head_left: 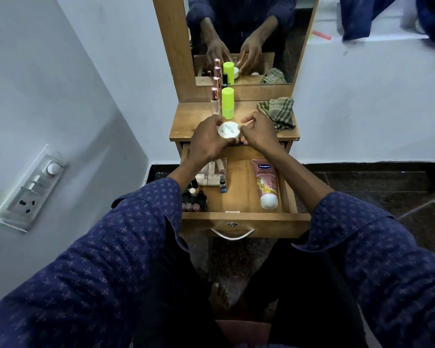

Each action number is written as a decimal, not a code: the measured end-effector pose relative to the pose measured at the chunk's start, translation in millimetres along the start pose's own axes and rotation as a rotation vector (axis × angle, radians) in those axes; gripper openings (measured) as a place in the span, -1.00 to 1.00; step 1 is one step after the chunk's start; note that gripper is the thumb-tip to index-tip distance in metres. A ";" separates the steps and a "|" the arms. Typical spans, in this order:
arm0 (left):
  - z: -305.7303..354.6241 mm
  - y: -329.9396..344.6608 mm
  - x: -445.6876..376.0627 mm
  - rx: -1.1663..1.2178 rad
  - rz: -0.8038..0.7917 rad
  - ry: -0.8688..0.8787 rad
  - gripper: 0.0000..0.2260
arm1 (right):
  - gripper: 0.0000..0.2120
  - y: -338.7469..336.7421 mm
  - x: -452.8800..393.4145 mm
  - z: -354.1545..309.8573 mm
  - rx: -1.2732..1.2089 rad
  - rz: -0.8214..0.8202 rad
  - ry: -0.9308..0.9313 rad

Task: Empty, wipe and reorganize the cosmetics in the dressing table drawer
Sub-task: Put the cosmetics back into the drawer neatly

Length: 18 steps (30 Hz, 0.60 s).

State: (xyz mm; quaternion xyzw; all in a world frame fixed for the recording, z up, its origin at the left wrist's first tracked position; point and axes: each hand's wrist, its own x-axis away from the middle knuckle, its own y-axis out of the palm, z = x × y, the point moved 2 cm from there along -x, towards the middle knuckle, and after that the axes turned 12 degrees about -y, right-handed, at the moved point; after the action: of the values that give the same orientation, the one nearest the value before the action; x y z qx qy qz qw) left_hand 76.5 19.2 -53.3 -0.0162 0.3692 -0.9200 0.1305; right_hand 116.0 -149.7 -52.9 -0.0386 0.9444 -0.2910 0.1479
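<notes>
Both hands on a small round white jar (228,130), held just above the tabletop's (186,126) near edge. Left hand (209,139) fingers curl round its left side, right hand (257,133) fingers pinch its right rim. Drawer (244,218) is pulled open below: pink lotion tube (266,183) lying at right, clear case (212,173) and a cluster of small bottles (194,199) at left. Far on the tabletop: neon green bottle (228,102), slim clear bottle with pink cap (215,100) just left of it, checked cloth (278,113) at right
</notes>
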 end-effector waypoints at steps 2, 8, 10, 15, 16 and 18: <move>1.6 -0.1 5.9 -0.059 0.023 0.067 -0.35 | -0.84 -0.5 8.4 3.4 -0.103 -0.004 0.050; -0.9 2.8 26.9 -0.120 -0.111 0.268 -0.46 | -0.79 1.9 43.4 17.1 -0.269 -0.147 0.188; -5.9 6.6 32.1 -0.146 -0.170 0.270 -0.43 | -0.79 6.6 51.8 24.7 -0.312 -0.204 0.258; -16.4 19.7 33.2 -0.187 -0.276 0.218 -0.42 | -0.86 14.0 65.0 33.7 -0.350 -0.211 0.364; -17.6 21.6 31.7 -0.198 -0.296 0.203 -0.42 | -0.86 16.4 65.3 35.1 -0.352 -0.211 0.390; -19.1 26.8 28.5 -0.225 -0.334 0.195 -0.40 | -0.82 23.3 66.9 37.2 -0.355 -0.232 0.458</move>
State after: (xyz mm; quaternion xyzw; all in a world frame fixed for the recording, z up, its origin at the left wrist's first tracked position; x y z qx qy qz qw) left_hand 52.7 6.4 -87.5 -0.0027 0.4726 -0.8791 -0.0627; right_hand 63.7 -161.1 -112.5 -0.1048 0.9785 -0.1377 -0.1118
